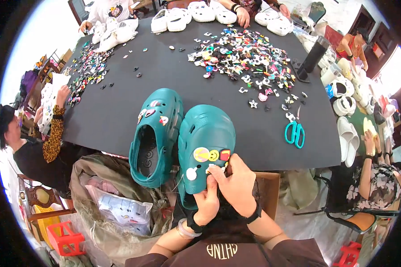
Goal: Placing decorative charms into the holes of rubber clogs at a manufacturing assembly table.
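Observation:
My left hand point(206, 208) is closed on the open end of a teal clog point(207, 127), its fingers partly hidden inside. My right hand point(240, 189) is closed at the clog's right side, with its thumb on a small white shoe charm point(210, 168). A yellow smiley charm point(214, 155), a striped oval charm point(201, 154), a red charm point(225, 155) and a round white charm point(191, 173) sit on the clog's upper. To its left, the matching teal clog point(168, 100) rests near the table edge, with several charms on it.
A large pile of loose charms point(249, 58) covers the far right of the dark table point(120, 102); another pile point(87, 66) lies left. Teal-handled scissors point(295, 133) lie right, below a black stand point(314, 58). White clogs point(176, 20) line the far edge. People sit around.

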Demonstrator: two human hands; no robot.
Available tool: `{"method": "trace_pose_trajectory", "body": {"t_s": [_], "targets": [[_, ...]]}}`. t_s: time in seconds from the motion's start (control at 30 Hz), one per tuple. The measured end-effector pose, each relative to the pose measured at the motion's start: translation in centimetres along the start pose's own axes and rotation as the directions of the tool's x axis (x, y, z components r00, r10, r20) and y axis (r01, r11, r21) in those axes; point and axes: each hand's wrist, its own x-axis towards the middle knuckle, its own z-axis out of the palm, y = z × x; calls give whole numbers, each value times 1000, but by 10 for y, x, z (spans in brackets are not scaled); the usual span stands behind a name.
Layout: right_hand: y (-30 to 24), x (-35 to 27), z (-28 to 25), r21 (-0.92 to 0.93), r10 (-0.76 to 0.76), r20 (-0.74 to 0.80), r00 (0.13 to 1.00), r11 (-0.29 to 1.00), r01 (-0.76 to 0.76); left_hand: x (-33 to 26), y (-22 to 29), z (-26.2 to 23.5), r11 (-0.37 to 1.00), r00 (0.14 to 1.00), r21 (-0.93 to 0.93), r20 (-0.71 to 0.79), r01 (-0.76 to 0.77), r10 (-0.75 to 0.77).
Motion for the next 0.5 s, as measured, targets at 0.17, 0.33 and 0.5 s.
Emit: {"method": "trace_pose_trajectory", "body": {"t_s": [0.17,0.33,0.5], "targets": [[12,-1,2,113,15,6,1000,994,-15,-2,0,0,989,994,-102,23,109,-108],[17,-2,7,180,-27,-92,995,983,43,-1,8,10,974,985,-168,-55,152,-163],[22,-1,5,182,-9,-44,999,983,17,2,10,12,989,996,-119,-4,91,-92]]}}
